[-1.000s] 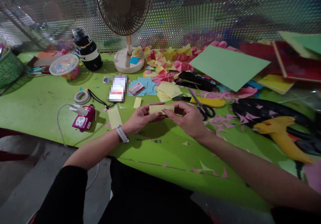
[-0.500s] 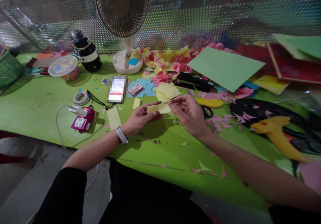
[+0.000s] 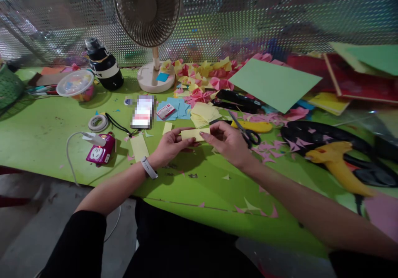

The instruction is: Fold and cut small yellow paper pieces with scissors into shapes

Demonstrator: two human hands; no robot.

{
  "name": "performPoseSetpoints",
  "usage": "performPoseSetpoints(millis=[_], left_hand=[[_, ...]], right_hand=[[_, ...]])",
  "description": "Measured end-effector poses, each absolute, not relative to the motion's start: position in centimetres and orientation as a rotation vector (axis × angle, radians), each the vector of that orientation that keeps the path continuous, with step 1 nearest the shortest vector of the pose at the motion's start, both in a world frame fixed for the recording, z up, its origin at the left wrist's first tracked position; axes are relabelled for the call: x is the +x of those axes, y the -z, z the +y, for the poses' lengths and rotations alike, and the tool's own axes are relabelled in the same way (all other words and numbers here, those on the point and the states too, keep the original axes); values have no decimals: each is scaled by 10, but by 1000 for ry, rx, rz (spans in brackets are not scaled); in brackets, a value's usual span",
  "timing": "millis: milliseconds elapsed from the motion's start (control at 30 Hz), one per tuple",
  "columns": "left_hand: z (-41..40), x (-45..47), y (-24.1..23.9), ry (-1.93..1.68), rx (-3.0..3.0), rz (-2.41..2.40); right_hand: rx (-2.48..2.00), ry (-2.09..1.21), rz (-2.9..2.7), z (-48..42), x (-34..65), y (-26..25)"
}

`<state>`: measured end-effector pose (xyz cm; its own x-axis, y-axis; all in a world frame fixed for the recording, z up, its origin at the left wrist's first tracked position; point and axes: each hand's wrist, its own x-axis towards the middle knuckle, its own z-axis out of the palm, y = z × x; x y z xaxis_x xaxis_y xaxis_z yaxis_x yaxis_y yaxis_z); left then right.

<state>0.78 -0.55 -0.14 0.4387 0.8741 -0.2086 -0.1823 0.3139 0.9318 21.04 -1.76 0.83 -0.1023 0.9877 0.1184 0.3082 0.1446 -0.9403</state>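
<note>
A narrow strip of pale yellow paper [image 3: 193, 134], seemingly folded, is held level between my two hands above the green table. My left hand [image 3: 173, 146] pinches its left part, thumb along the near side and fingers behind. The thumb of my right hand [image 3: 229, 143] presses on the strip's right end, with the fingers curled behind it. Black-handled scissors [image 3: 250, 136] lie just beyond my right hand, beside a yellow-handled tool [image 3: 253, 126]. A stack of yellow paper squares [image 3: 205, 114] sits behind the strip, and a loose yellow sheet [image 3: 139, 147] lies left of my left hand.
A fan [image 3: 155, 79], a black bottle [image 3: 107, 68] and folded paper pieces [image 3: 205, 72] stand along the mesh. A phone [image 3: 143, 112], a tape roll [image 3: 98, 123] and a purple power adapter [image 3: 101, 149] are at left. A stapler [image 3: 238, 100] and yellow glue gun [image 3: 336, 155] lie right.
My right hand has shifted so its thumb lies on the strip's right end. A thin object seen at its fingertips earlier no longer shows. The strip looks narrower, and more of the scissors is visible.
</note>
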Motion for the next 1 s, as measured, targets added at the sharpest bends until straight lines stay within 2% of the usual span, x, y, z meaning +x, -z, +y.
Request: performPoseSetpoints(millis=[100, 300, 533, 833, 1000], left_hand=[[-6, 8, 3, -814, 1038, 845], [-7, 9, 5, -840, 1047, 820], [-7, 10, 1, -818, 966, 813], [-7, 11, 0, -841, 903, 776], [-7, 11, -2, -864, 900, 775]], right_hand=[[-1330, -1104, -1623, -19, 209, -7], [-1409, -1088, -1676, -19, 209, -6], [-1369, -1284, -1651, -18, 209, -18], [-1329, -1213, -1645, -20, 210, -14], [-1313, -1276, -1615, -17, 211, -15]])
